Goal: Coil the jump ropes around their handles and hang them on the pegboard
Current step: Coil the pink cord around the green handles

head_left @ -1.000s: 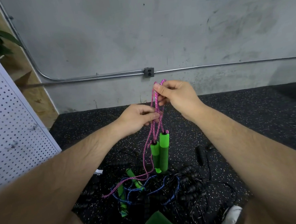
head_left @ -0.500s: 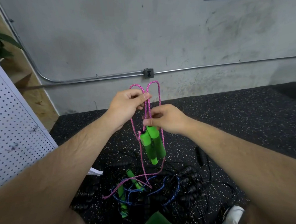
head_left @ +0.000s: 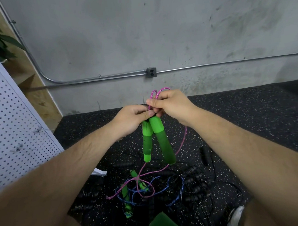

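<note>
Left hand tight around green handles, right hand's pinch on pink rope, pegboard edge well left

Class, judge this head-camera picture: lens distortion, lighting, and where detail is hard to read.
Head view: the wide lens bows the wall conduit and swells the forearms. Head view: light is soft and even, without glare on the green handles. Head view: black ropes merge into the dark speckled floor.
</note>
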`<action>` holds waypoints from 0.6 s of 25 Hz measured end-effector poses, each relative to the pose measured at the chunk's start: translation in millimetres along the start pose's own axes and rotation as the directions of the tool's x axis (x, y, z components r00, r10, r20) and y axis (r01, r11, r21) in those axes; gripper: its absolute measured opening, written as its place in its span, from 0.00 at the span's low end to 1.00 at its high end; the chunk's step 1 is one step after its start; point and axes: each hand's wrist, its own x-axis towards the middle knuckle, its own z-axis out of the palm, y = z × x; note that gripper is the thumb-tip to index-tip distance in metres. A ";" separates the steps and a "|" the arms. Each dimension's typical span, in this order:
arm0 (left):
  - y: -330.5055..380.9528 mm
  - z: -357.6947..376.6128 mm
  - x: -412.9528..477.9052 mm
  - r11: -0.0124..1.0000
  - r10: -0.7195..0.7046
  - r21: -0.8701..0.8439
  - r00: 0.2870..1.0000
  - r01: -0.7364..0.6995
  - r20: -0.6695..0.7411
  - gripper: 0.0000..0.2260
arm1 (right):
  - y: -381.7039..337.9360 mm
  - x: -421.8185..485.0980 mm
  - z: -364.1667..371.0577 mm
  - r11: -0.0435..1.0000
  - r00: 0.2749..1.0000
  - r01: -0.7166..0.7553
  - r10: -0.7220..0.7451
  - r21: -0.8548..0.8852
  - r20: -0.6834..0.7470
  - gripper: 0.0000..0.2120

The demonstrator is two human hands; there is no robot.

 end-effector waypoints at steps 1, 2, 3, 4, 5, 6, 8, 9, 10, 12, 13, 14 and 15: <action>3.9 1.7 -1.5 0.999 0.006 -0.050 1.000 -0.007 -0.027 0.06 | 0.5 -0.1 0.8 1.000 1.000 0.002 -0.002 0.010 0.000 0.14; 7.4 2.4 -2.7 0.996 0.009 -0.089 0.999 -0.014 -0.049 0.06 | 1.7 0.4 1.8 1.000 1.000 0.008 -0.008 0.018 -0.002 0.14; 9.1 2.4 -3.2 0.993 0.004 -0.118 0.997 -0.013 -0.071 0.05 | 3.3 0.4 2.8 1.000 1.000 0.011 -0.011 0.025 0.000 0.13; 10.2 1.8 -3.6 0.992 -0.004 -0.129 0.996 -0.008 -0.089 0.04 | 5.4 -0.2 3.7 0.999 1.000 0.011 -0.011 0.036 0.004 0.13; 12.0 1.0 -4.4 0.991 -0.016 -0.132 0.995 0.003 -0.100 0.04 | 8.0 -0.6 4.7 0.999 1.000 0.008 -0.008 0.044 0.011 0.13; 13.8 0.3 -5.0 0.992 -0.027 -0.124 0.994 0.014 -0.108 0.04 | 10.4 -1.1 6.1 0.999 1.000 0.003 -0.004 0.054 0.020 0.14; 16.1 -0.1 -3.9 0.994 -0.055 -0.099 0.987 0.040 -0.151 0.04 | 13.0 -2.9 9.3 0.998 1.000 0.000 -0.001 0.069 0.015 0.14; 16.8 -0.3 -2.2 0.994 -0.063 -0.094 0.980 0.046 -0.186 0.04 | 12.6 -5.0 10.6 0.999 1.000 -0.004 0.004 0.032 -0.007 0.17; 15.9 -0.9 0.5 0.994 -0.070 -0.094 0.970 0.049 -0.232 0.05 | 12.2 -7.4 11.5 0.998 0.999 -0.013 0.010 -0.064 -0.037 0.23; 12.2 -2.3 7.1 0.992 -0.088 -0.114 0.936 0.052 -0.339 0.10 | 15.2 -16.7 15.7 0.936 0.997 -0.015 -0.014 -0.350 -0.082 0.35; 11.6 -1.9 9.1 0.990 -0.104 -0.132 0.917 0.056 -0.386 0.12 | 19.1 -23.9 21.4 0.873 0.996 -0.008 -0.039 -0.487 -0.086 0.41; 11.2 -0.9 10.6 0.987 -0.114 -0.152 0.900 0.054 -0.421 0.15 | 23.7 -31.7 29.1 0.792 0.994 -0.014 -0.057 -0.610 -0.097 0.48; 12.0 0.7 11.1 0.983 -0.126 -0.176 0.885 0.051 -0.448 0.16 | 28.4 -38.6 37.7 0.700 0.990 -0.041 -0.070 -0.713 -0.126 0.55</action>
